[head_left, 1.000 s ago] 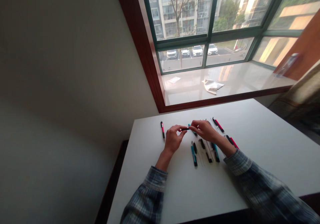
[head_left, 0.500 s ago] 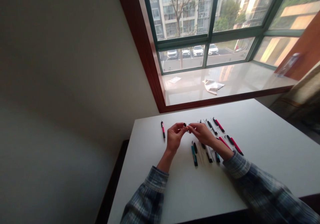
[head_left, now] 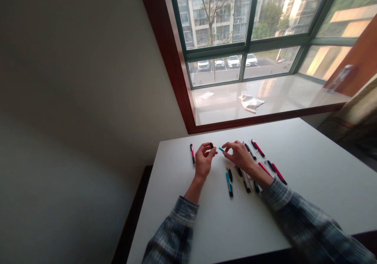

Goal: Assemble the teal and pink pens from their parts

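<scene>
My left hand (head_left: 204, 158) is raised over the white table (head_left: 309, 169), its fingers pinched on a small black pen part (head_left: 211, 145). My right hand (head_left: 239, 154) is close beside it, fingers closed on a teal pen piece (head_left: 221, 149). The two pieces are a short gap apart. A pink and black pen (head_left: 192, 153) lies just left of my left hand. Under and right of my right hand lie several pens and pen parts, teal (head_left: 228, 182), black (head_left: 246, 185) and pink (head_left: 277, 171).
A wide window sill (head_left: 265, 99) beyond the table carries a crumpled cloth (head_left: 250, 101) and a small paper (head_left: 205, 95). A wall is at the left. A brown curtain or fabric (head_left: 353, 114) hangs at the right edge.
My hands held one pen together; now they have drawn apart, the left keeping a black piece and the right a teal piece.
</scene>
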Available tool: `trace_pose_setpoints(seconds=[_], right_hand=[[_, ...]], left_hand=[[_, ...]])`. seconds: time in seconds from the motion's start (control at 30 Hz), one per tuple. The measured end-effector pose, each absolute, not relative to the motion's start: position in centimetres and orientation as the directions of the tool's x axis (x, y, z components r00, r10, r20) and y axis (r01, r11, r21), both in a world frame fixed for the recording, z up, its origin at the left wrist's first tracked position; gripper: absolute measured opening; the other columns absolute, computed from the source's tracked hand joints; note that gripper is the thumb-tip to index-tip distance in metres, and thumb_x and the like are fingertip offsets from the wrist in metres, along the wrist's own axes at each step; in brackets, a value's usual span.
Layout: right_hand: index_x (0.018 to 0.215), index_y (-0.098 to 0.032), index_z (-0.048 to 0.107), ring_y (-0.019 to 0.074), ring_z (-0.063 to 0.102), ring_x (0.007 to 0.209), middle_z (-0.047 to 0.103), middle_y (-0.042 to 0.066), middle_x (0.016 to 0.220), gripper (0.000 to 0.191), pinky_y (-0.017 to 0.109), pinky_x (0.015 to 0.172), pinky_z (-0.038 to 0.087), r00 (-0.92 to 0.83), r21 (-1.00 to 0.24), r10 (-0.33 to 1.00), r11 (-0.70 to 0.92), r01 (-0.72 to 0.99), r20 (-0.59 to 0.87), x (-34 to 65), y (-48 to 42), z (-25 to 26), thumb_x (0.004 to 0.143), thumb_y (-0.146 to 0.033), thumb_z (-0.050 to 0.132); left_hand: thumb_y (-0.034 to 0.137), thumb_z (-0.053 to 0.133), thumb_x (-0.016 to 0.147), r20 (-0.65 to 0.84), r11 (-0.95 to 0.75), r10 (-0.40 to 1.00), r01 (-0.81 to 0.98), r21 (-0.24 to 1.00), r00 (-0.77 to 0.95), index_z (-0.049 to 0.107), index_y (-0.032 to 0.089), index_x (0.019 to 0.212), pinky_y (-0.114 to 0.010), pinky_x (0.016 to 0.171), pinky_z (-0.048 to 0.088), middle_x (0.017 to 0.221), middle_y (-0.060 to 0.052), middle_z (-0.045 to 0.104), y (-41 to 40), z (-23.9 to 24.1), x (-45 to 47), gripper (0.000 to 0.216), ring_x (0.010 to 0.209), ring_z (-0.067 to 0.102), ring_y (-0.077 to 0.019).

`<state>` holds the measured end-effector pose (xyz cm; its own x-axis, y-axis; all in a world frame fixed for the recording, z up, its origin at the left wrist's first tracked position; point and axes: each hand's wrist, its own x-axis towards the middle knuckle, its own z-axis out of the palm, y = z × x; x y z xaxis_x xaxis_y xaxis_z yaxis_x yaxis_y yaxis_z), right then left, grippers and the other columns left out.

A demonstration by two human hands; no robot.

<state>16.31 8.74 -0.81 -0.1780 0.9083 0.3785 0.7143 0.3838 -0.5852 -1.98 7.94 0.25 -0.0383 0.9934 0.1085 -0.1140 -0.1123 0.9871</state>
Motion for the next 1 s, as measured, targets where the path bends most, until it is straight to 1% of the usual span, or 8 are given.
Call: trace_pose_setpoints(seconds=[0.13, 0.2, 0.3, 0.4, 0.53, 0.63, 0.8, 1.0], right_hand=[[0.104, -0.025, 0.073, 0.0193, 0.065, 0.077, 0.077, 0.001, 0.085, 0.021, 0.033, 0.073, 0.051, -0.094, -0.793, 0.91, 0.399, 0.46, 0.403, 16.2, 8.4, 0.1, 0.089, -0.04, 0.072], [0.099, -0.024, 0.073, 0.0175, 0.064, 0.072, 0.075, 0.002, 0.082, 0.025, 0.031, 0.068, 0.05, -0.119, -0.835, 0.912, 0.407, 0.37, 0.392, 15.9, 8.1, 0.4, 0.089, -0.046, 0.072], [0.091, -0.022, 0.075, 0.0161, 0.063, 0.068, 0.074, 0.002, 0.078, 0.03, 0.029, 0.064, 0.049, -0.182, -0.843, 0.906, 0.422, 0.334, 0.382, 15.6, 8.0, 0.7, 0.09, -0.052, 0.07], [0.094, -0.023, 0.077, 0.0177, 0.065, 0.072, 0.077, 0.003, 0.085, 0.029, 0.031, 0.069, 0.052, -0.188, -0.807, 0.897, 0.442, 0.393, 0.4, 16.8, 8.4, 1.1, 0.09, -0.052, 0.069], [0.093, -0.024, 0.078, 0.0218, 0.065, 0.077, 0.077, 0.005, 0.087, 0.021, 0.037, 0.079, 0.051, -0.045, -0.652, 0.873, 0.397, 0.646, 0.486, 21.2, 9.7, 1.7, 0.093, -0.042, 0.066], [0.091, -0.025, 0.08, 0.0243, 0.065, 0.081, 0.078, 0.004, 0.086, 0.017, 0.039, 0.081, 0.05, -0.1, -0.566, 0.902, 0.347, 0.748, 0.42, 24.3, 10.5, 1.4, 0.091, -0.037, 0.067], [0.089, -0.028, 0.082, 0.0246, 0.064, 0.086, 0.077, 0.004, 0.089, 0.01, 0.037, 0.081, 0.049, -0.307, -0.499, 0.919, 0.392, 0.773, 0.247, 24.9, 10.8, 0.1, 0.084, -0.03, 0.074], [0.093, -0.031, 0.083, 0.0272, 0.061, 0.097, 0.074, 0.005, 0.099, 0.014, 0.04, 0.089, 0.049, -0.35, -0.473, 0.913, 0.408, 0.781, 0.209, 23.8, 10.9, -1.4, 0.079, -0.031, 0.08]], left_hand=[[0.035, 0.084, 0.075, 0.093, -0.095, 0.995, -0.14, 0.986, -0.021, 0.068, 0.016, 0.105, -0.036, 0.08, 0.057, 0.1, -0.01, 0.076, 7.8, 0.2, -2.0, 0.039, 0.08, 0.073, -0.0193], [0.035, 0.085, 0.074, 0.074, -0.072, 0.997, -0.171, 0.983, 0.002, 0.069, 0.016, 0.103, -0.035, 0.08, 0.056, 0.098, -0.01, 0.077, 7.8, 0.1, -1.9, 0.038, 0.082, 0.073, -0.0194], [0.035, 0.087, 0.073, 0.054, -0.046, 0.998, -0.22, 0.974, 0.033, 0.071, 0.016, 0.1, -0.032, 0.079, 0.054, 0.094, -0.009, 0.077, 7.7, 0.0, -1.7, 0.037, 0.083, 0.071, -0.0187], [0.034, 0.088, 0.07, 0.045, -0.038, 0.999, -0.252, 0.967, 0.024, 0.072, 0.016, 0.1, -0.031, 0.079, 0.052, 0.092, -0.007, 0.077, 7.8, -0.1, -1.7, 0.038, 0.083, 0.07, -0.0175], [0.033, 0.089, 0.068, 0.015, -0.021, 1.0, -0.255, 0.967, -0.025, 0.075, 0.018, 0.101, -0.03, 0.08, 0.051, 0.097, -0.007, 0.078, 8.0, -0.2, -2.0, 0.038, 0.085, 0.069, -0.0166], [0.035, 0.089, 0.068, -0.025, 0.013, 0.999, -0.267, 0.964, -0.04, 0.078, 0.019, 0.104, -0.032, 0.083, 0.052, 0.103, -0.009, 0.078, 8.2, -0.4, -2.3, 0.041, 0.089, 0.07, -0.018], [0.038, 0.09, 0.067, -0.054, 0.041, 0.998, -0.329, 0.943, -0.03, 0.079, 0.018, 0.107, -0.036, 0.089, 0.054, 0.105, -0.01, 0.078, 8.3, -0.9, -2.5, 0.046, 0.089, 0.071, -0.0184], [0.039, 0.092, 0.065, -0.07, 0.07, 0.997, -0.361, 0.93, 0.013, 0.079, 0.017, 0.108, -0.038, 0.09, 0.056, 0.103, -0.009, 0.077, 8.4, -1.0, -2.3, 0.049, 0.085, 0.071, -0.017]])
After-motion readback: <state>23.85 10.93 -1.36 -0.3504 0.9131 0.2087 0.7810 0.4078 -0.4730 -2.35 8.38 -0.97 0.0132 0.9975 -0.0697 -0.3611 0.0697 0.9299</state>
